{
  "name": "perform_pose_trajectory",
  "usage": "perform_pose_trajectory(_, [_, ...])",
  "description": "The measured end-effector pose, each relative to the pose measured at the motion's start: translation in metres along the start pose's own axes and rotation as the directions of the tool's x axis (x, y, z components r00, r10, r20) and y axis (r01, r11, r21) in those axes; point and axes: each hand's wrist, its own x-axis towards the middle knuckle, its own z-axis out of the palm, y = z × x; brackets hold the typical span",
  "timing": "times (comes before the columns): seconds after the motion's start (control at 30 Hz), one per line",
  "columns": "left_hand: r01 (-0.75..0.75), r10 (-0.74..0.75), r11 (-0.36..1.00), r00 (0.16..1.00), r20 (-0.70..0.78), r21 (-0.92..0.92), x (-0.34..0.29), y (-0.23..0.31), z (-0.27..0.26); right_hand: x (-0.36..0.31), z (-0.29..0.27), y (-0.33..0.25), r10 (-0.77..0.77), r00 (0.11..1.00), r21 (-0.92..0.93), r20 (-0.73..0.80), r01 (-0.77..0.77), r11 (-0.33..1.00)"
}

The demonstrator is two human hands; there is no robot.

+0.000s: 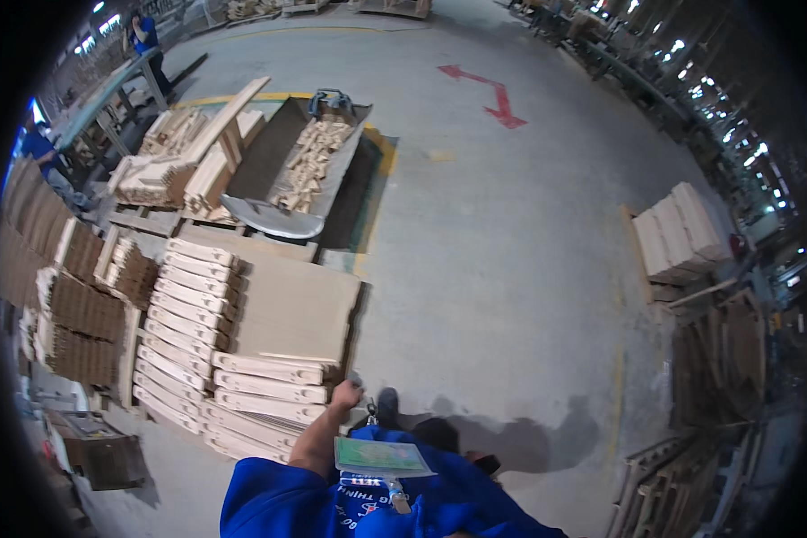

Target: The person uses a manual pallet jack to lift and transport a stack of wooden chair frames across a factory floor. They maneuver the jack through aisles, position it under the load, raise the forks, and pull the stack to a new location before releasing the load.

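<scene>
My left hand (346, 394) is low at the right end of the near stack of pale, curved wooden slats (269, 394). Its fingers look curled, with a small greyish patch at their tips that I cannot make out. Whether the hand touches the slats is unclear. The slats have rounded ends with cut-outs and lie in rows beside a flat brown board (291, 300). My right hand does not show. A small dark thing (487, 464) by my right side is too unclear to name.
Beyond the board stands a metal bin (242, 208) of small wood offcuts (309, 166), beside stacked timber (206, 175). Brown stacked pieces (81, 314) are at left. A pallet of pale boards (677, 235) stands at right. Two people in blue (143, 36) are at far left.
</scene>
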Motion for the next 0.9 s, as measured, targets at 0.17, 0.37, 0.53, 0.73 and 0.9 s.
perform_pose_trajectory(0.17, [-0.005, 0.008, 0.995, 1.000, 0.026, -0.100, 0.112, 0.090, -0.037, 0.129, -0.020, -0.109, 0.107, 0.993, -0.217, 0.052, -0.093, 0.972])
perform_pose_trajectory(0.37, [0.165, -0.181, 0.969, 0.981, -0.075, -0.183, 0.197, 0.161, -0.063, 0.292, -0.054, -0.211, 0.518, 0.853, 0.004, -0.066, -0.519, 0.855])
perform_pose_trajectory(0.53, [0.226, -0.239, 0.969, 0.960, -0.147, -0.096, 0.246, 0.193, -0.069, 0.487, -0.082, -0.304, 0.156, 0.973, -0.571, 0.168, -0.033, 0.820])
perform_pose_trajectory(0.73, [0.633, -0.683, 0.674, 0.731, 0.006, -0.380, 0.298, 0.239, -0.048, 0.703, -0.020, -0.524, -0.032, 0.989, -0.394, 0.144, 0.087, 0.915])
perform_pose_trajectory(0.9, [0.550, -0.595, 0.740, 0.803, 0.003, -0.387, 0.420, 0.289, -0.096, 0.823, 0.027, -0.636, -0.057, 0.992, -0.386, 0.116, 0.098, 0.917])
